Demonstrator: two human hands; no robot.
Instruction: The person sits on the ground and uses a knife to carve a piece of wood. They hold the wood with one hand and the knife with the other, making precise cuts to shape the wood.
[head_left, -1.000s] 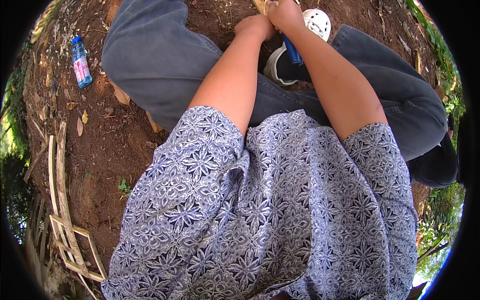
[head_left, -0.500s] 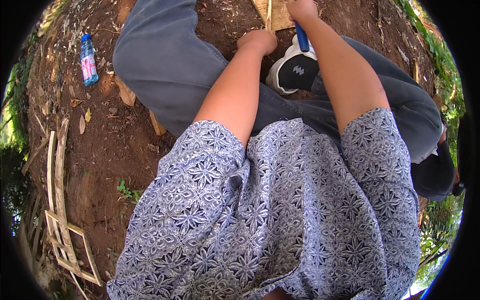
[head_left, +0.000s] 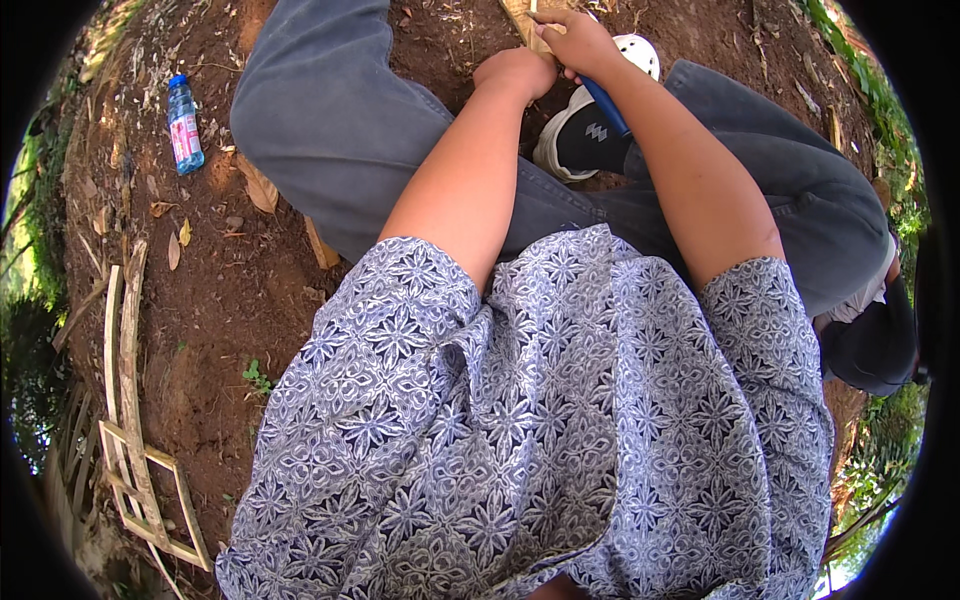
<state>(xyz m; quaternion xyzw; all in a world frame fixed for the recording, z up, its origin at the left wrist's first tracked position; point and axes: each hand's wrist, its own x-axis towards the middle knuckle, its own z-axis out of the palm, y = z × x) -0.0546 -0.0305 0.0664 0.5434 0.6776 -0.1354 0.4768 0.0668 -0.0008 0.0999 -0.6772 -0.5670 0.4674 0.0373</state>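
Note:
My right hand (head_left: 582, 46) is closed around a tool with a blue handle (head_left: 606, 106), its index finger stretched along the top. The handle's end points back toward me, and the tool's working end is hidden. Close beside it, my left hand (head_left: 516, 74) is closed at the near end of a thin wooden stick (head_left: 533, 8), mostly covered by the fingers. Beneath the stick lies a flat wooden board (head_left: 516, 10) at the top edge of the view.
My foot in a white clog (head_left: 638, 52) and black sock rests just below the right hand. A blue-capped plastic bottle (head_left: 186, 138) stands or lies on brown soil at the left. Nearer, a frame of wooden strips (head_left: 130, 400) lies on the ground.
My right hand has come nearer to me and leftward, beside the left hand, and the blue handle has moved back with it. The left hand stays nearly in place.

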